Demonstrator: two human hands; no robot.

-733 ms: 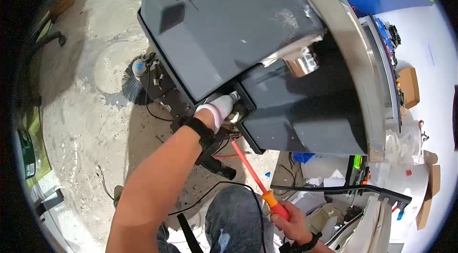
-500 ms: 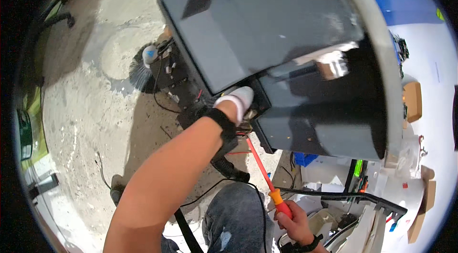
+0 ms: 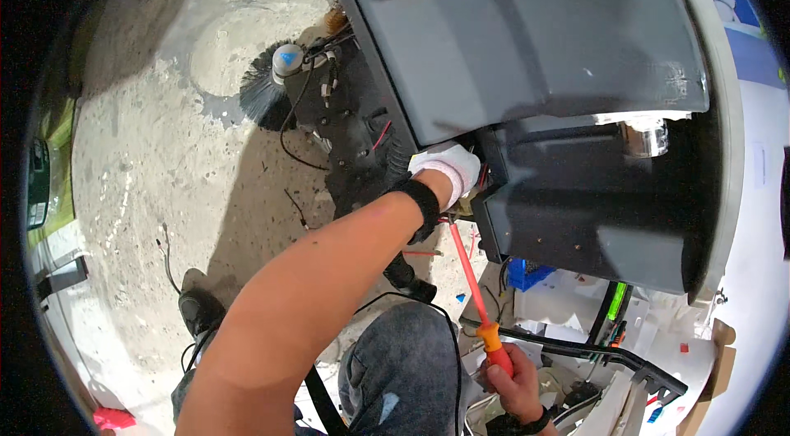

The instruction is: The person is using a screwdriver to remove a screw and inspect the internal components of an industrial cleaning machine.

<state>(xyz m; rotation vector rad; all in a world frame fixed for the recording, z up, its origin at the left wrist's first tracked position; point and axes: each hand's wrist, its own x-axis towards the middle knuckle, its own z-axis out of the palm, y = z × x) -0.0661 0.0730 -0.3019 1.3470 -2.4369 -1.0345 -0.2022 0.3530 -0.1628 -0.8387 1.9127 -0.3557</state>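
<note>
My right hand [image 3: 512, 382] grips a screwdriver [image 3: 494, 340] by its red and orange handle. The long red shaft points up and away toward a gap in a large dark grey machine [image 3: 527, 57], and its tip meets the area just below my left wrist. My left hand [image 3: 448, 166], in a white glove with a black band at the wrist, reaches into that gap between the grey panels. Its fingers are hidden inside, so what they touch cannot be made out. Thin red wires [image 3: 421, 253] show near the gap.
A round brush [image 3: 270, 89] with dark bristles sticks out from the machine's left side, beside loose cables. A black bar [image 3: 568, 344] and a blue bin [image 3: 528, 273] lie at the lower right. My knee [image 3: 403, 366] is bent below the screwdriver.
The view has shifted, so the machine and both hands sit further right in the picture. My left hand stays in the gap, and my right still holds the screwdriver at much the same angle.
</note>
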